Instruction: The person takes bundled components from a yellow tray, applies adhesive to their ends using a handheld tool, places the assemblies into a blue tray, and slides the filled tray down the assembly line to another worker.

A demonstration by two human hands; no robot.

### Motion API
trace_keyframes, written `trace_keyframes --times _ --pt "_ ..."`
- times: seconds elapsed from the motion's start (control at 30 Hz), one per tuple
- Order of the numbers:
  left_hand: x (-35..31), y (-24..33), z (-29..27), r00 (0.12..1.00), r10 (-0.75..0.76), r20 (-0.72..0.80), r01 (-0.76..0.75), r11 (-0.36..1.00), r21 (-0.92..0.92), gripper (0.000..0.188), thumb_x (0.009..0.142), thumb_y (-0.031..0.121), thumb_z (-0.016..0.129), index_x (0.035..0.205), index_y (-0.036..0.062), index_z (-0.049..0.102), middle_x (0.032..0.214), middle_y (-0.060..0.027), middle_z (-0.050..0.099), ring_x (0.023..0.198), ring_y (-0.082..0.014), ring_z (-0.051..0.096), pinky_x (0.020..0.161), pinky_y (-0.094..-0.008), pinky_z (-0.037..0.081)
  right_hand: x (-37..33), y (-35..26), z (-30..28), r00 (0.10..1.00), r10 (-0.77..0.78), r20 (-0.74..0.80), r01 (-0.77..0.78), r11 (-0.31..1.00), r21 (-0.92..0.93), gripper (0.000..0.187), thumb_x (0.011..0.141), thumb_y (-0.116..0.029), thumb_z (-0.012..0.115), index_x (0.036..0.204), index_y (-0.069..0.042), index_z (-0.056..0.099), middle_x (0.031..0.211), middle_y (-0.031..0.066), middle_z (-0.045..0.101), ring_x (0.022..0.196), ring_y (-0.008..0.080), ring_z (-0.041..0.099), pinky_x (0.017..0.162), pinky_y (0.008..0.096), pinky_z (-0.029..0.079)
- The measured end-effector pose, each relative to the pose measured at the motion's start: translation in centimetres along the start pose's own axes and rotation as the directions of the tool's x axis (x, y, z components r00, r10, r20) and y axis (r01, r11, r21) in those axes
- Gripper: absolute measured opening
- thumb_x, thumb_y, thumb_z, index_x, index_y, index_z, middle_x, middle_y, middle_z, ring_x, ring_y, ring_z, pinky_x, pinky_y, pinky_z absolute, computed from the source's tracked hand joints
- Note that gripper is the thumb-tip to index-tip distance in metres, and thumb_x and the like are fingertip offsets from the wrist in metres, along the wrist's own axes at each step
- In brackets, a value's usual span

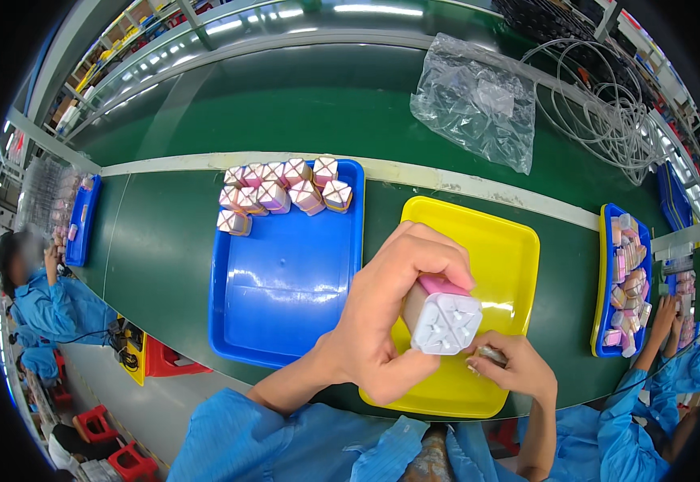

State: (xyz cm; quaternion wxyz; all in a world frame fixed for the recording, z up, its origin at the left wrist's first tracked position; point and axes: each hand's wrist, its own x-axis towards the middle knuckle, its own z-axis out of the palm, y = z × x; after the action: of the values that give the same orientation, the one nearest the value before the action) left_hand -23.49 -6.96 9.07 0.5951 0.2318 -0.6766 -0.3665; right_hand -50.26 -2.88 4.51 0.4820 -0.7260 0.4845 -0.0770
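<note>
My left hand (pixel 390 313) is wrapped round a pink and white block (pixel 446 324). Its white end faces up, divided by a cross into quarters with small raised prongs. Just right of it, my right hand (pixel 515 365) has thumb and fingers closed on a small pale, shiny thing (pixel 491 355), too small to name. Both hands are over a yellow tray (pixel 519 249). To their left, a blue tray (pixel 286 309) carries several pale bundles (pixel 274 197) with cross-marked ends and yellowish bands, grouped along its far side.
Across the green table lie a clear plastic bag (pixel 474 100) and a coil of pale cable (pixel 607 112). A stacked blue and yellow tray (pixel 603 297) at right holds many pink and pale pieces. Co-workers in blue sit at the left (pixel 57 305) and right (pixel 631 426).
</note>
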Motion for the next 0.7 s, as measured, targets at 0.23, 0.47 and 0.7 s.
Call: trace_keyframes --times 0.23,0.47,0.7 --pt "-1.4 -0.7 -1.6 0.939 -0.285 0.19 0.236 0.94 0.245 0.037 0.08 0.008 0.066 0.113 -0.0018 0.05 0.11 -0.0198 0.052 0.1 -0.0366 0.054 0.089 -0.04 0.044 -1.9 -2.6 0.9 0.998 0.046 -0.043 -0.054 0.978 -0.2 0.054 0.08 -0.035 0.078 0.122 -0.009 0.055 0.087 0.0174 0.069 0.08 0.0299 0.071 0.069 0.0371 0.055" --pt "-3.6 2.1 -11.0 0.867 -0.491 -0.079 0.415 0.627 0.659 0.04 0.067 -0.004 0.078 0.103 0.0067 0.063 0.109 -0.0078 0.061 0.096 -0.0232 0.06 0.082 -0.0331 0.05 -0.2 -0.8 1.1 1.0 -0.025 -0.017 0.021 0.98 -0.198 0.069 0.076 -0.043 0.079 0.128 -0.008 0.05 0.1 0.0214 0.067 0.087 0.0355 0.069 0.074 0.0402 0.055" --pt "-4.7 1.4 -14.2 0.894 -0.381 -0.237 0.322 0.176 0.93 0.04 0.063 0.001 0.079 0.1 0.0089 0.066 0.1 -0.0048 0.066 0.09 -0.0257 0.057 0.08 -0.0375 0.048 3.3 -1.9 4.0 0.918 -0.397 0.016 0.356 0.803 -0.478 0.047 0.079 -0.032 0.076 0.116 -0.01 0.058 0.094 0.0113 0.067 0.079 0.0316 0.067 0.069 0.0377 0.054"
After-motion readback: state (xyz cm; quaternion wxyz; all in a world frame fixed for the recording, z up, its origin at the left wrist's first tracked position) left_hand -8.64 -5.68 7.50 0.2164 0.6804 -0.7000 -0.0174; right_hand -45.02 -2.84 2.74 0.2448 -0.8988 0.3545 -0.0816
